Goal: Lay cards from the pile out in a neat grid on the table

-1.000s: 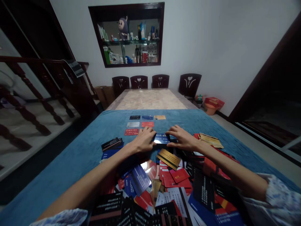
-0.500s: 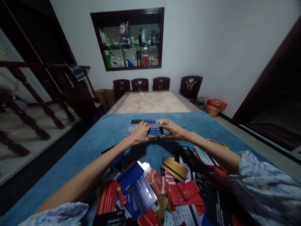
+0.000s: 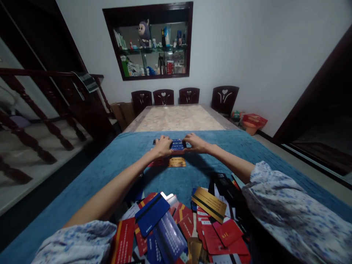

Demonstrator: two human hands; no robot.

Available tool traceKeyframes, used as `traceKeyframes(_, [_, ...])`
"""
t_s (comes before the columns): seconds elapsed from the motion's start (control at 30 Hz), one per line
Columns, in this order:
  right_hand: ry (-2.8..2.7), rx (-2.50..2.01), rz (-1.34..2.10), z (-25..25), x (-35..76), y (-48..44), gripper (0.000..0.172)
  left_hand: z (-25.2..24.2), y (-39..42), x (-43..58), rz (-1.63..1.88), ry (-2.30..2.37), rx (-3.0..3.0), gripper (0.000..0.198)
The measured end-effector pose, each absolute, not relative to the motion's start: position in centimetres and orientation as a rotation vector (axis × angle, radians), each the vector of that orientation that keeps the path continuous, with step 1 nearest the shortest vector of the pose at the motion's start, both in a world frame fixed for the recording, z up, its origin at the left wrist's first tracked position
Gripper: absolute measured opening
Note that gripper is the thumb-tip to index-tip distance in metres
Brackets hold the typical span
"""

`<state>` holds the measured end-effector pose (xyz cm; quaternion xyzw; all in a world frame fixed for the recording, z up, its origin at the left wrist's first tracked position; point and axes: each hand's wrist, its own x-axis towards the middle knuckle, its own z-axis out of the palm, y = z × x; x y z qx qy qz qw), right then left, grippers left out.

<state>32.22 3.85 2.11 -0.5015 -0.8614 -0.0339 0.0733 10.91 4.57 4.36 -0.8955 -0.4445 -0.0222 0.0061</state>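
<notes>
Pinched between both hands, the blue card [image 3: 178, 144] is gripped at its two short ends: the left hand [image 3: 162, 146] has its fingers closed on the left end, and the right hand [image 3: 195, 143] has its fingers closed on the right end. Both arms are stretched far forward and almost straight, converging on the card from either side. The knuckles are up, the palms face down, and the fingers curl in toward each other. Flowered sleeves [image 3: 288, 212] cover the upper arms, while the forearms are bare.

The card is dark blue with pale lettering in rows across its face, too small to read. It lies flat and level, long side across, at the far part of the blue cloth [image 3: 110, 165]. Whether it rests on the cloth or is raised just off it cannot be told.

Just nearer than it, a gold card [image 3: 176, 161] lies flat on the cloth. A red card [image 3: 154, 164] shows partly under the left wrist. Close to the body is a loose pile [image 3: 176, 227] of red, blue, black and gold cards.
</notes>
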Motion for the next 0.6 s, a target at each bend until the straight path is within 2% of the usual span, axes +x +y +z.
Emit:
traceKeyframes(0.17, [-2.599,-1.582,-0.113,2.3,32.0,5.4,0.042,3.8,6.4,11.2,-0.061,-1.414,-2.783,0.043])
traceKeyframes(0.6, [-2.535,-1.896,-0.078,2.7,30.8,8.3,0.045,2.8,10.5,12.2,-0.012,-1.517,-2.734,0.039])
